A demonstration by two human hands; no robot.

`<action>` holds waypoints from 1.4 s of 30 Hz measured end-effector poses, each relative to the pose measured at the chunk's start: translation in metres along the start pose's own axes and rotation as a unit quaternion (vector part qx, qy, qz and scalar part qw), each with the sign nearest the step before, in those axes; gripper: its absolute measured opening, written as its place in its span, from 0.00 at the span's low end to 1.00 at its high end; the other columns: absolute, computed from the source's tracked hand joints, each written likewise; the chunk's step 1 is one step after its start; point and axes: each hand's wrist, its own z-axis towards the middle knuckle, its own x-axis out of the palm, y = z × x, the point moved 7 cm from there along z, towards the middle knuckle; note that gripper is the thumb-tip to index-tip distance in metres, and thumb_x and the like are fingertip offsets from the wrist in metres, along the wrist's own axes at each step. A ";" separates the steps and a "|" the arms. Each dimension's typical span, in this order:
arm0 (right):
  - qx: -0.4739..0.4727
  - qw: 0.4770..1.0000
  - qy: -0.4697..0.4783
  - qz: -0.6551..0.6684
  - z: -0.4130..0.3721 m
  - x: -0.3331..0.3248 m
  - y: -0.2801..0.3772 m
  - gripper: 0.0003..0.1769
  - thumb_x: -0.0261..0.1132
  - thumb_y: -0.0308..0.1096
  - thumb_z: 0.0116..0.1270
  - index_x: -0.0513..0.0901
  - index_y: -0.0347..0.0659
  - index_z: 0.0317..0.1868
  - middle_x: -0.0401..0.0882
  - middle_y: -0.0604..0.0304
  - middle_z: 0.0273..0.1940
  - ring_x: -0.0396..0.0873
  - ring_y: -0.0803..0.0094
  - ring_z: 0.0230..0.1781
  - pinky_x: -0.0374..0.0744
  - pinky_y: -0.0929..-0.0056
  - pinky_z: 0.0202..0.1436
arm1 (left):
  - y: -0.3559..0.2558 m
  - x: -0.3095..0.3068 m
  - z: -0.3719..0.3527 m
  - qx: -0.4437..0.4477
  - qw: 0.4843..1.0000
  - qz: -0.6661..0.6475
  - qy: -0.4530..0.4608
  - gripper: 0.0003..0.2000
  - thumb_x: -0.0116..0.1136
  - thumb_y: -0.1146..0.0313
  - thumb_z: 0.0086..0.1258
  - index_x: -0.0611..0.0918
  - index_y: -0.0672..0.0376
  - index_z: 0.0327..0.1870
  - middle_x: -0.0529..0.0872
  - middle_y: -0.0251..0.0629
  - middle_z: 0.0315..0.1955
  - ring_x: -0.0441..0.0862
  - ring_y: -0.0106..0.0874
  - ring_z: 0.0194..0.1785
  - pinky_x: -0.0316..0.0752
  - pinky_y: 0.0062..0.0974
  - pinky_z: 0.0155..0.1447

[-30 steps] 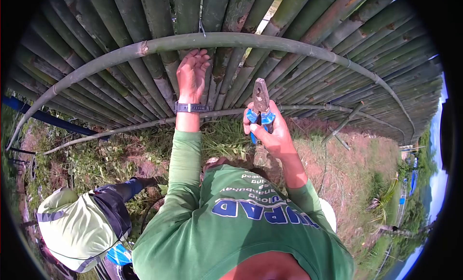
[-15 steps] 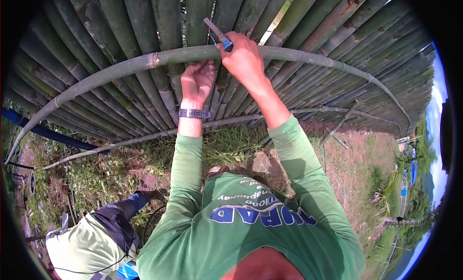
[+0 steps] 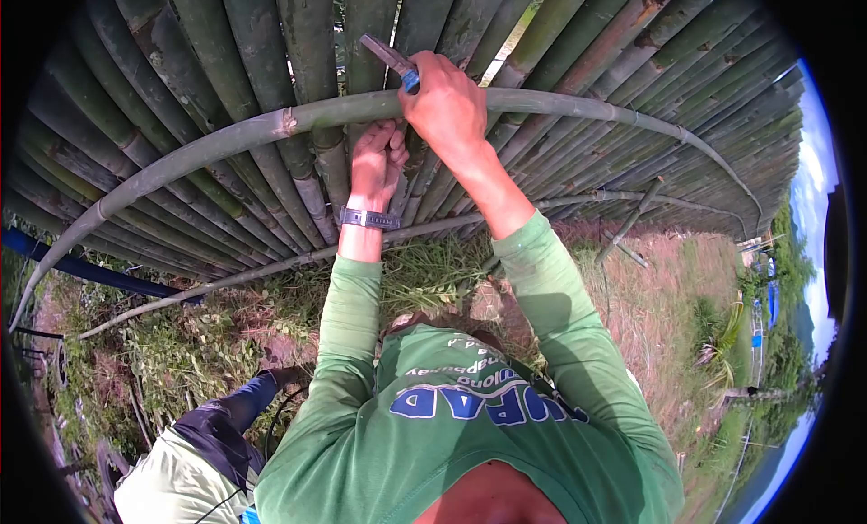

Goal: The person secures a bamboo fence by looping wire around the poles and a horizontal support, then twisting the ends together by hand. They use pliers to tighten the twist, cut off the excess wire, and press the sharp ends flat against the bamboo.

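My right hand [image 3: 444, 104] is wrapped around a hand tool [image 3: 388, 58] with a blue handle and a flat grey metal end. The tool's exact kind cannot be made out. This hand rests at the upper side of the curved bamboo rail [image 3: 348, 108], and the metal end points up and left. Just below the rail, my left hand [image 3: 377, 158] has its fingers curled together against the upright bamboo poles [image 3: 312, 50]. Whatever those fingers pinch, if anything, is hidden. A dark watch [image 3: 369, 219] is on the left wrist.
A lower bamboo rail [image 3: 271, 268] crosses the poles beneath my arms. Another person [image 3: 185, 465] in a light top is bent low at the lower left. A dark blue pipe [image 3: 90, 269] runs at the left. Grass [image 3: 424, 276] and a slanted bamboo brace [image 3: 632, 221] lie beyond.
My right hand has turned and moved slightly left, tilting the tool's metal end further left. My left fingers have curled in more. The other person has shifted lower and right in view.
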 end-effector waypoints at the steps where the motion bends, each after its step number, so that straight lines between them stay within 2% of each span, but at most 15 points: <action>1: 0.002 1.000 0.001 0.000 0.003 0.000 0.001 0.16 0.73 0.34 0.60 0.82 0.40 0.47 0.87 0.51 0.41 0.87 0.47 0.42 0.84 0.49 0.43 | 0.001 0.000 -0.003 -0.002 1.000 0.001 -0.001 0.08 0.49 0.71 0.83 0.79 0.62 0.53 0.72 0.24 0.27 0.65 0.19 0.27 0.63 0.19 0.34; 3: -0.034 0.998 -0.051 0.007 0.010 -0.007 0.008 0.17 0.73 0.32 0.59 0.82 0.40 0.47 0.87 0.51 0.40 0.87 0.47 0.41 0.84 0.51 0.40 | -0.006 -0.008 -0.009 0.060 0.980 0.186 -0.050 0.08 0.51 0.70 0.83 0.80 0.63 0.54 0.70 0.23 0.26 0.64 0.17 0.27 0.61 0.18 0.33; 7: -0.030 0.997 -0.064 0.001 0.017 -0.001 0.005 0.18 0.75 0.34 0.60 0.81 0.40 0.49 0.86 0.50 0.40 0.87 0.47 0.40 0.84 0.51 0.39 | -0.009 -0.010 -0.009 0.090 0.960 0.257 -0.066 0.08 0.51 0.70 0.82 0.80 0.64 0.52 0.68 0.22 0.23 0.61 0.17 0.24 0.57 0.19 0.28; 13: 0.008 0.997 -0.076 0.031 -0.016 -0.032 -0.002 0.17 0.76 0.38 0.63 0.82 0.39 0.45 0.86 0.49 0.38 0.86 0.45 0.39 0.83 0.52 0.38 | -0.018 -0.002 0.000 -0.038 0.981 0.142 -0.124 0.07 0.50 0.71 0.79 0.80 0.63 0.44 0.66 0.23 0.18 0.57 0.19 0.18 0.54 0.20 0.24; 19: 0.029 0.991 -0.069 0.114 -0.079 -0.074 -0.019 0.15 0.77 0.34 0.63 0.82 0.39 0.45 0.84 0.50 0.38 0.85 0.48 0.36 0.81 0.56 0.38 | 0.006 -0.035 -0.017 -0.004 0.955 0.240 -0.172 0.07 0.53 0.71 0.78 0.81 0.64 0.44 0.69 0.24 0.17 0.62 0.18 0.17 0.56 0.21 0.21; 21: 0.059 0.991 -0.024 0.121 -0.108 -0.080 -0.033 0.15 0.78 0.33 0.63 0.82 0.40 0.45 0.84 0.51 0.38 0.84 0.50 0.35 0.82 0.59 0.38 | 0.054 -0.097 -0.049 -0.028 0.906 0.357 -0.225 0.07 0.54 0.70 0.77 0.81 0.62 0.42 0.74 0.27 0.19 0.65 0.20 0.16 0.57 0.21 0.20; 22: 0.058 0.990 -0.031 0.127 -0.129 -0.087 -0.037 0.15 0.78 0.33 0.63 0.82 0.40 0.45 0.84 0.51 0.38 0.84 0.50 0.35 0.82 0.59 0.38 | 0.103 -0.159 -0.089 -0.115 0.909 0.322 -0.240 0.07 0.53 0.70 0.77 0.82 0.61 0.40 0.76 0.29 0.18 0.67 0.22 0.15 0.59 0.22 0.19; 23: 0.075 0.988 -0.018 0.133 -0.149 -0.089 -0.047 0.15 0.78 0.35 0.64 0.82 0.40 0.45 0.85 0.51 0.39 0.85 0.52 0.34 0.82 0.60 0.38 | 0.144 -0.215 -0.132 -0.134 0.848 0.448 -0.251 0.08 0.53 0.70 0.78 0.82 0.62 0.38 0.77 0.31 0.17 0.70 0.24 0.15 0.60 0.23 0.18; 26: 0.194 0.966 0.046 0.164 -0.194 -0.088 -0.085 0.16 0.77 0.35 0.65 0.82 0.39 0.47 0.85 0.51 0.38 0.84 0.54 0.34 0.81 0.62 0.40 | 0.156 -0.176 -0.230 -0.186 0.864 0.392 -0.256 0.08 0.52 0.71 0.80 0.81 0.63 0.38 0.79 0.33 0.17 0.73 0.24 0.16 0.64 0.24 0.19; 27: 0.274 0.935 0.106 0.197 -0.223 -0.087 -0.094 0.16 0.76 0.34 0.65 0.82 0.38 0.48 0.84 0.50 0.36 0.84 0.54 0.34 0.81 0.61 0.42 | 0.142 -0.147 -0.240 -0.201 0.868 0.393 -0.225 0.09 0.52 0.70 0.81 0.81 0.63 0.38 0.80 0.33 0.18 0.74 0.23 0.16 0.64 0.22 0.20; 29: 0.408 0.850 0.205 0.261 -0.274 -0.067 -0.126 0.17 0.75 0.41 0.69 0.85 0.40 0.50 0.84 0.57 0.33 0.80 0.73 0.32 0.79 0.69 0.41 | 0.132 -0.142 -0.236 -0.085 0.786 0.597 -0.135 0.09 0.53 0.68 0.81 0.81 0.63 0.40 0.80 0.35 0.18 0.76 0.25 0.18 0.68 0.28 0.23; 32: 0.450 0.808 0.219 0.311 -0.317 -0.056 -0.158 0.15 0.74 0.42 0.69 0.87 0.41 0.48 0.84 0.59 0.34 0.82 0.70 0.34 0.80 0.70 0.44 | 0.097 -0.071 -0.208 -0.017 0.618 0.784 -0.066 0.06 0.56 0.67 0.78 0.80 0.59 0.43 0.84 0.48 0.23 0.84 0.48 0.27 0.76 0.45 0.33; 35: 0.355 0.883 0.212 0.223 -0.306 -0.061 -0.168 0.14 0.73 0.40 0.69 0.88 0.39 0.49 0.85 0.54 0.40 0.86 0.60 0.38 0.81 0.65 0.46 | 0.095 -0.038 -0.185 0.021 0.558 0.829 0.028 0.04 0.55 0.69 0.77 0.79 0.57 0.45 0.87 0.52 0.29 0.85 0.54 0.32 0.77 0.49 0.35; 36: 0.409 0.852 0.237 0.226 -0.306 -0.060 -0.170 0.15 0.72 0.38 0.69 0.88 0.38 0.50 0.85 0.51 0.45 0.86 0.51 0.42 0.81 0.60 0.48 | 0.097 -0.023 -0.180 0.030 0.543 0.836 0.065 0.04 0.54 0.69 0.77 0.77 0.59 0.45 0.87 0.49 0.30 0.85 0.53 0.33 0.79 0.48 0.36; 42: 0.307 0.907 0.235 0.167 -0.340 -0.028 -0.172 0.14 0.69 0.39 0.70 0.84 0.36 0.47 0.83 0.49 0.43 0.84 0.47 0.48 0.83 0.51 0.51 | 0.130 0.017 -0.165 0.020 0.520 0.835 0.177 0.06 0.55 0.69 0.77 0.81 0.58 0.48 0.88 0.50 0.36 0.86 0.53 0.37 0.79 0.49 0.39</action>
